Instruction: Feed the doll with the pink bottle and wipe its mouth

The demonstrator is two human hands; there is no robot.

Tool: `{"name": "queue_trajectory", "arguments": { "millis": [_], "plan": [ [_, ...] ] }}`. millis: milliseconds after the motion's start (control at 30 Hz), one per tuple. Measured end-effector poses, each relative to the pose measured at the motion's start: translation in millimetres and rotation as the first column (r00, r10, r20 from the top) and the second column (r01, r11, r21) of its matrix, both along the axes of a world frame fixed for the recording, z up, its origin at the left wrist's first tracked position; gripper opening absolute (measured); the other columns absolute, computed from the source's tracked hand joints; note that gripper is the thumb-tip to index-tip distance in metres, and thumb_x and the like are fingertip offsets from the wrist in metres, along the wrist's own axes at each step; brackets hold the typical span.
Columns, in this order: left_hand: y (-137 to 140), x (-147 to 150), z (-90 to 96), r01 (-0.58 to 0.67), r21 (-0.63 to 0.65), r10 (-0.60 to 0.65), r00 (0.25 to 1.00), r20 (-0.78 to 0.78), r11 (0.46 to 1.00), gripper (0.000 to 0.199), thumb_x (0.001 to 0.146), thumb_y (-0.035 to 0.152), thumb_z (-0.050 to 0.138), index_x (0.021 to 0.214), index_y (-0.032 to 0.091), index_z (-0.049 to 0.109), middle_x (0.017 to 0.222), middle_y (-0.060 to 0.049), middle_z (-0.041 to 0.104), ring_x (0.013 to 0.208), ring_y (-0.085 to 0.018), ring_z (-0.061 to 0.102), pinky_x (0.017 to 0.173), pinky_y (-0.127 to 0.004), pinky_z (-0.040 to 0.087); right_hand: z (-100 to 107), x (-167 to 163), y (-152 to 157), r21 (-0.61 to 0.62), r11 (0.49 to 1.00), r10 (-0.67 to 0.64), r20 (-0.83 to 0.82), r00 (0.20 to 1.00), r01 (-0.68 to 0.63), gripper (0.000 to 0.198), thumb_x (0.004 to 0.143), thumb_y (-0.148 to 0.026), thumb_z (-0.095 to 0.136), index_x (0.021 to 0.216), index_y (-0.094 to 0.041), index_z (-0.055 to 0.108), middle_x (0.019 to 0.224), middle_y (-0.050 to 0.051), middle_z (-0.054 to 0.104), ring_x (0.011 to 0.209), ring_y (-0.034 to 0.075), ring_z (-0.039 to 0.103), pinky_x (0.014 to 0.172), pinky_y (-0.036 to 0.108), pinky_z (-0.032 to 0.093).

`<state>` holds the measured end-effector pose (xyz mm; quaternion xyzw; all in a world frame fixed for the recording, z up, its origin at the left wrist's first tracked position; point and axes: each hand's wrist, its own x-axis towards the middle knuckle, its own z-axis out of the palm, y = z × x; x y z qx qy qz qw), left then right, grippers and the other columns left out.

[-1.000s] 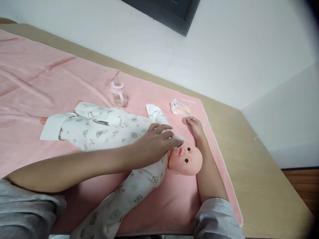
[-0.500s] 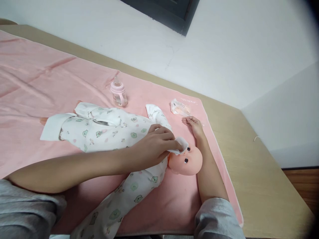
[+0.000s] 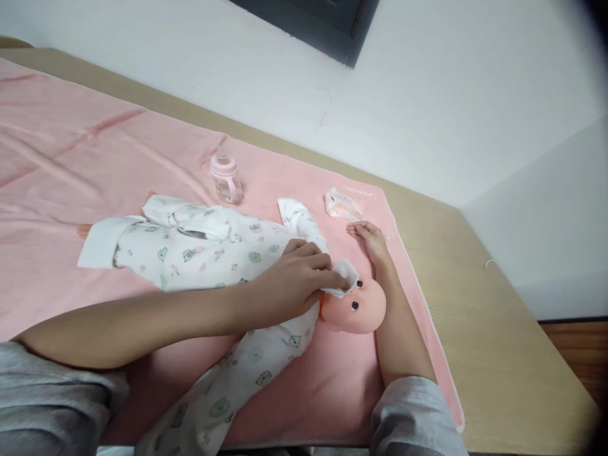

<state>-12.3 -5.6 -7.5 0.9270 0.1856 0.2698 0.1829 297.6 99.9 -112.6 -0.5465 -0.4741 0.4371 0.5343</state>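
Observation:
A baby doll (image 3: 363, 313) in white patterned pajamas (image 3: 223, 256) lies on its back, its head toward the right. My left hand (image 3: 304, 275) reaches across its chest and presses a white cloth or wipe (image 3: 346, 273) against the lower part of its face. The doll's mouth is hidden under the cloth and my fingers. Beyond the doll's head, my right hand (image 3: 369, 239) rests on the blanket with its fingers stretched out, holding nothing. Its fingertips are close to a clear plastic packet (image 3: 342, 205) with something peach-coloured inside. My right forearm lies alongside the doll's head.
A pink blanket (image 3: 57, 158) covers much of the wooden table (image 3: 479, 329), with some folds at the left. A baby bottle (image 3: 226, 177) with a pink collar and handle stands behind the doll's legs. White walls (image 3: 418, 95) rise behind the table.

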Motion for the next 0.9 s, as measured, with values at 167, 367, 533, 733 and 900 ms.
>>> {"name": "queue_trajectory", "arguments": {
  "millis": [167,367,533,733,900],
  "plan": [
    [1,0,-2.1,-0.016,0.012,0.016,1.000,0.018,1.000,0.040,0.086,0.000,0.042,0.105,0.024,0.068,0.083,-0.002,0.060,0.087,-0.019,0.045,0.083,-0.035,0.031,1,-1,0,-0.002,1.000,-0.003,0.015,1.000,0.003,0.026,0.069,-0.044,0.077,0.082,-0.022,0.071,0.088,0.004,0.074,0.085,0.016,0.069,0.098,0.037,0.054],
    [2,1,-5.5,-0.031,0.016,0.031,0.999,0.016,0.999,0.041,0.086,-0.002,0.042,0.105,0.024,0.068,0.085,-0.002,0.061,0.089,-0.020,0.046,0.083,-0.036,0.030,0,0,0,-0.004,1.000,-0.006,-0.003,1.000,0.006,0.026,0.067,-0.043,0.078,0.081,-0.022,0.071,0.086,0.004,0.074,0.083,0.016,0.069,0.098,0.037,0.054],
    [3,1,-2.5,-0.039,0.009,0.039,0.999,-0.015,0.999,0.043,0.086,-0.001,0.041,0.107,0.024,0.068,0.085,-0.002,0.060,0.091,-0.021,0.047,0.085,-0.037,0.030,0,1,0,0.003,1.000,-0.005,-0.004,1.000,0.005,0.026,0.067,-0.042,0.078,0.081,-0.022,0.072,0.087,0.004,0.074,0.084,0.016,0.069,0.098,0.037,0.054],
    [6,-5,10.7,-0.041,-0.123,0.037,0.999,-0.039,0.991,0.041,0.088,0.004,0.041,0.104,0.027,0.071,0.085,-0.002,0.062,0.086,-0.019,0.047,0.084,-0.036,0.031,0,1,-1,-0.005,1.000,-0.006,0.012,1.000,0.006,0.027,0.068,-0.045,0.078,0.081,-0.022,0.071,0.088,0.004,0.074,0.085,0.016,0.069,0.099,0.038,0.053],
    [7,-7,11.8,-0.004,-0.192,-0.011,0.997,-0.075,0.981,0.040,0.086,0.003,0.045,0.096,0.029,0.073,0.085,0.001,0.063,0.083,-0.017,0.048,0.084,-0.036,0.029,1,1,-1,-0.001,1.000,0.006,0.020,1.000,-0.006,0.027,0.068,-0.044,0.076,0.082,-0.022,0.071,0.088,0.004,0.074,0.085,0.016,0.068,0.098,0.037,0.053]
  ]
}}
